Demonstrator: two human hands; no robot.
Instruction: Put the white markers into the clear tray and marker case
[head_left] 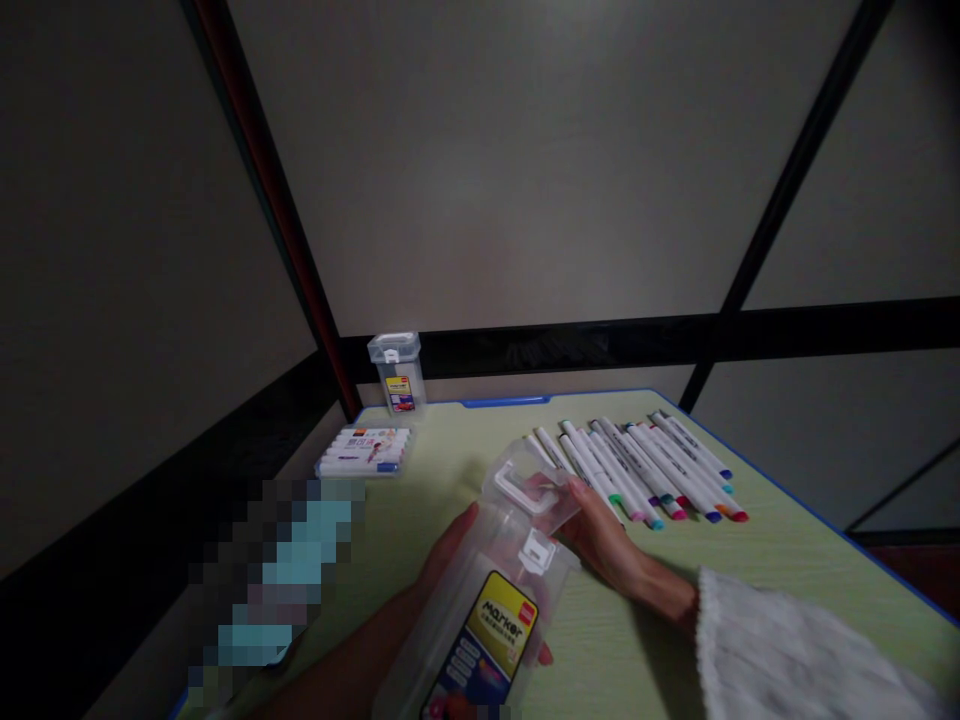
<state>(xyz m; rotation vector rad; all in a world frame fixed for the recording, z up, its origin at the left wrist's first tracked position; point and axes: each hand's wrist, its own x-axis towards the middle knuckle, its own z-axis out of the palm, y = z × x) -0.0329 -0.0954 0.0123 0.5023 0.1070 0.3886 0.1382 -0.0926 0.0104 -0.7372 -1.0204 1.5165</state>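
A clear plastic marker box (450, 585) with a yellow and blue "Marker" label is tilted in front of me above the table. My left hand (448, 548) is wrapped round its body from behind; most of the fingers are hidden by the box. The box's lid (517, 475), with a white handle, stands open at the top. My right hand (604, 535) grips the lid's right edge between thumb and fingers. To the right of the box, several white markers (637, 465) with coloured ends lie in a loose row on the table.
A second clear marker box (397, 375) stands upright at the table's far left corner. Before it lies a flat pack of markers (365, 452). A pixelated object (300, 560) rests along the left side. The light green table (787, 560) has a blue edge; panelled walls surround it.
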